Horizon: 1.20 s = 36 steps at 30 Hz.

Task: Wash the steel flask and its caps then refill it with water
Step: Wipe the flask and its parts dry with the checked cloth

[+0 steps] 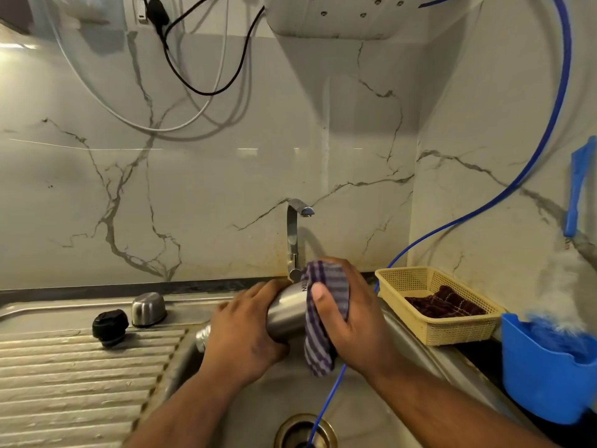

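Holding the steel flask [287, 313] on its side over the sink [381, 412], your left hand [240, 331] wraps the neck end with fingers curled closed around the body; the threaded mouth [203, 339] pokes out to the left of that hand. Your right hand [350, 313] presses a purple striped cloth [326, 315] against the flask's base end, thumb across the fabric and fingers closed over it, so the cloth lies between palm and steel. Loose cloth hangs below the right hand.

On the ribbed draining board [74, 383], at left, stand the two caps: the black inner cap [109, 326] nearer you, the steel outer cap [148, 309] just beside it, farther and to the right. Both are well apart from the flask.

Behind your hands rises the tap [295, 234], with no stream visible at its spout. A blue hose [484, 206] curves down the right wall, passes behind your right hand and reaches the drain [305, 431]. Right of the sink sits a yellow basket [436, 328] containing a dark cloth [444, 305]; nearer you hangs a blue holder [542, 373].
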Motion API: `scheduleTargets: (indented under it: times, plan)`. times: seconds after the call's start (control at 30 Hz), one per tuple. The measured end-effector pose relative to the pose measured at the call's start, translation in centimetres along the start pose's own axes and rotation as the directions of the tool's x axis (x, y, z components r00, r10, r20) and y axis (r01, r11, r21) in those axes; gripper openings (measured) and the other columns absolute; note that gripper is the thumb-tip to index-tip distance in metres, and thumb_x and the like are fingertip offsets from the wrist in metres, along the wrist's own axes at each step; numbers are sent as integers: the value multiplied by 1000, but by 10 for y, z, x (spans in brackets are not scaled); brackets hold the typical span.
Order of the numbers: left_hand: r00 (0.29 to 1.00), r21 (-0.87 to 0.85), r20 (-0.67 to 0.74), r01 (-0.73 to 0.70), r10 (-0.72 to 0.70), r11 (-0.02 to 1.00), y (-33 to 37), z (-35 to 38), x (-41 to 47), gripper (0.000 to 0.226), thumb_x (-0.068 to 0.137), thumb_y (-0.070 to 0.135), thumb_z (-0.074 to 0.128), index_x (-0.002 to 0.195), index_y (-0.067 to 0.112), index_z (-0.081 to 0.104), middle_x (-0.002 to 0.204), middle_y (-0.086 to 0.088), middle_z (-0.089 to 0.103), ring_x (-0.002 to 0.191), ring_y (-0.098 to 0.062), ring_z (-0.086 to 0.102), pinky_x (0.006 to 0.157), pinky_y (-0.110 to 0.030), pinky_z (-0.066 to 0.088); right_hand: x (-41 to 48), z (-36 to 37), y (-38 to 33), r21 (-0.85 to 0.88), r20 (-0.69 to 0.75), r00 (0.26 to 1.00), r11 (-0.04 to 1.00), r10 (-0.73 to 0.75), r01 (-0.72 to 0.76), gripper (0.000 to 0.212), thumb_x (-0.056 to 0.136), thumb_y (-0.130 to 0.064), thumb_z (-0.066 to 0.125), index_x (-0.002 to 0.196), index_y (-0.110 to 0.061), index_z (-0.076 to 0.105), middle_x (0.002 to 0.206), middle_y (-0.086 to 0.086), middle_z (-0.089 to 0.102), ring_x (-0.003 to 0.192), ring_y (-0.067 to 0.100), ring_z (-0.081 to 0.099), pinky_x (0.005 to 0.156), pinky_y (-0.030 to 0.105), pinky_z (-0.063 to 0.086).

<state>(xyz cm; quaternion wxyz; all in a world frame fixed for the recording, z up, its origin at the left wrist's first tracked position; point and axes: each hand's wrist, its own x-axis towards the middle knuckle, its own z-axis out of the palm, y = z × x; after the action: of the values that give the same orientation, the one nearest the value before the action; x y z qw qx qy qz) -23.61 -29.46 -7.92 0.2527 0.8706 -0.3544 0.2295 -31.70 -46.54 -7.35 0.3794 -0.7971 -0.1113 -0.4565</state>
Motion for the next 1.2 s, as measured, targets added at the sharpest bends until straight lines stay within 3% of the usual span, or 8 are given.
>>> scheduleTargets:
  times: [0.07, 0.13, 0.23, 0.43, 0.7, 0.83, 0.97, 1.2]
  plan:
    - [996, 151, -82, -30, 43, 988, 1, 0, -2, 88, 58, 42, 86, 136, 46, 45, 127, 20, 59, 115, -13, 58, 100, -48, 44, -1, 7, -5, 76, 5, 926, 923, 379, -378, 38, 96, -67, 41, 108, -36, 59, 95, -15, 67, 96, 3, 66, 86, 28, 55]
    - [987, 257, -108, -85, 116, 963, 2, -2, -1, 89, 56, 36, 89, 135, 44, 49, 125, 18, 61, 112, -16, 59, 98, -51, 42, 3, 8, -3, 208, 166, 717, 687, 677, -696, 48, 95, -71, 42, 112, -32, 62, 99, -13, 70, 97, 8, 67, 92, 32, 52]
    - [973, 347, -115, -148, 199, 926, 6, 0, 0, 89, 52, 28, 91, 132, 42, 54, 125, 16, 62, 110, -18, 60, 101, -52, 38, 6, 6, 9, 363, 361, 497, 372, 789, -854, 58, 90, -68, 52, 117, -20, 70, 105, 13, 77, 101, 31, 73, 99, 49, 55]
    - [991, 252, -87, -79, 104, 964, 1, -2, 2, 87, 57, 34, 86, 134, 46, 49, 126, 19, 61, 114, -15, 58, 101, -50, 39, 7, 9, 11, 264, 229, 638, 584, 735, -768, 109, 55, -107, 31, 123, -31, 68, 110, -1, 75, 106, 19, 70, 105, 47, 49]
    - [991, -139, 133, -7, 26, 990, -12, -10, 5, 87, 54, 42, 84, 130, 55, 44, 117, 24, 60, 103, -1, 57, 93, -24, 48, 16, -26, -12, 89, 228, 906, 919, 356, -384, 40, 86, -69, 43, 103, -39, 64, 96, -13, 72, 94, -7, 65, 80, 9, 46]
    - [977, -258, 214, 65, -8, 964, -15, -8, 1, 86, 60, 27, 91, 120, 58, 38, 102, 27, 59, 92, 3, 59, 68, -5, 43, 18, -30, -10, 172, 406, 863, 902, 300, -395, 35, 91, -52, 56, 125, -43, 57, 111, -26, 68, 106, -8, 62, 84, 8, 48]
    - [973, -333, 231, 92, -14, 938, -14, -2, 0, 86, 61, 23, 92, 120, 59, 42, 107, 24, 64, 99, 4, 62, 77, -11, 50, 18, -35, -11, 205, 513, 810, 876, 284, -437, 49, 89, -48, 70, 135, -46, 53, 120, -23, 67, 114, -1, 63, 92, 19, 53]
    - [989, -322, 148, 74, -27, 944, -5, 6, -3, 87, 53, 31, 90, 122, 55, 44, 104, 28, 62, 95, 0, 62, 75, -10, 44, 22, -29, -6, 331, 262, 868, 806, 421, -491, 58, 76, -73, 71, 118, -33, 71, 114, -5, 76, 108, 15, 71, 103, 50, 53]
